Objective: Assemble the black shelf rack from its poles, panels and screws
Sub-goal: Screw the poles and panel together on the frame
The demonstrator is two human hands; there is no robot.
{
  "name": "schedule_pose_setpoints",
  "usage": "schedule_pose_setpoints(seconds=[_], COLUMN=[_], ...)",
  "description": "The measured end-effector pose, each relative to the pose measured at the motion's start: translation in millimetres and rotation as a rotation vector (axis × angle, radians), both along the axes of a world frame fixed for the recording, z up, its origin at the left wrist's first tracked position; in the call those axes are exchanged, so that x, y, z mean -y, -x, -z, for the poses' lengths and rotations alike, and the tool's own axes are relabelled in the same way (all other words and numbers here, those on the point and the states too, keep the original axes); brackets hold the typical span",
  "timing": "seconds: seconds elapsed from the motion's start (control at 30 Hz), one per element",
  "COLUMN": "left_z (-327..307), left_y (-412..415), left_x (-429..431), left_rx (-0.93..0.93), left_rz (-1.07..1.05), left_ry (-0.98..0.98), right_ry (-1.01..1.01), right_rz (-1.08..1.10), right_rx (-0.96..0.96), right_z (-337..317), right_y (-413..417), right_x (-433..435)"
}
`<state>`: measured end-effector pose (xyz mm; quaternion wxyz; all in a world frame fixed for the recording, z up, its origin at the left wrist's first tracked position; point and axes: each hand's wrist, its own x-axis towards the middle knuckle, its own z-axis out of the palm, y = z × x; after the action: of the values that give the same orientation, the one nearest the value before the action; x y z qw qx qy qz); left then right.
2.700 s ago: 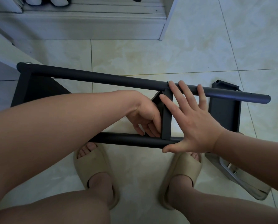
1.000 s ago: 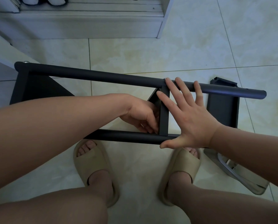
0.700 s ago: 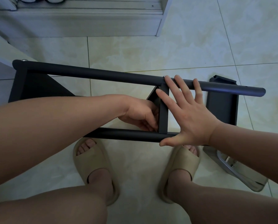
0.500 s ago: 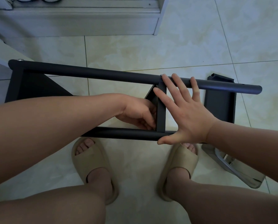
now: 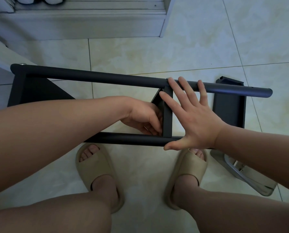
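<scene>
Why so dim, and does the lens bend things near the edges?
Head view: dim, bluish light; the wide lens swells the forearms near the edges and slightly bows the far pole; the left hand loses its fingertips in shadow beside the black panel; the flat right hand looks sharp.

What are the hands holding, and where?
Right hand presses flat on the black metal rack's middle panel, gripping nothing. Left hand curls its fingers beside that panel; hold unclear.

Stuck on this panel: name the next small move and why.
Probably tighten the panel to the near pole with the left hand: its fingers curl there, while the right hand presses flat across both poles. Any screw is hidden.
</scene>
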<state>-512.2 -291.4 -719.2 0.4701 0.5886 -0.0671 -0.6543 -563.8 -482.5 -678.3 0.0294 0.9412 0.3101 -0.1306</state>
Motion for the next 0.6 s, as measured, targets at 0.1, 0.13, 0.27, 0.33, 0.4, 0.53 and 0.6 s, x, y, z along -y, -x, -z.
schedule_pose_setpoints(seconds=[0.1, 0.13, 0.27, 0.33, 0.4, 0.53, 0.6], left_z=[0.5, 0.9, 1.4, 2.5, 4.0, 4.8, 4.4], left_y=[1.2, 1.9, 4.8, 5.1, 4.1, -1.0, -3.6], left_x=[0.7, 0.5, -0.6, -1.0, -1.5, -4.8, -4.5], left_rx=[-0.001, -0.001, 0.018, 0.029, 0.027, 0.001, 0.023], left_rz=[-0.016, -0.021, -0.036, -0.033, -0.027, 0.051, 0.096], left_ry=[0.01, 0.015, 0.028, 0.03, 0.028, -0.001, -0.035], right_ry=[0.001, 0.001, 0.003, 0.003, 0.006, 0.004, 0.008], right_rz=[-0.001, -0.002, -0.004, -0.004, -0.006, -0.01, -0.007], right_rx=[0.001, 0.003, 0.01, 0.012, 0.014, 0.016, 0.016], right_z=[-0.1, 0.0, 1.3, 1.4, 1.3, 1.5, 1.2], right_y=[-0.4, -0.5, -0.2, 0.1, 0.1, 0.1, -0.1], right_x=[0.1, 0.5, 0.8, 0.3, 0.0, 0.2, -0.1])
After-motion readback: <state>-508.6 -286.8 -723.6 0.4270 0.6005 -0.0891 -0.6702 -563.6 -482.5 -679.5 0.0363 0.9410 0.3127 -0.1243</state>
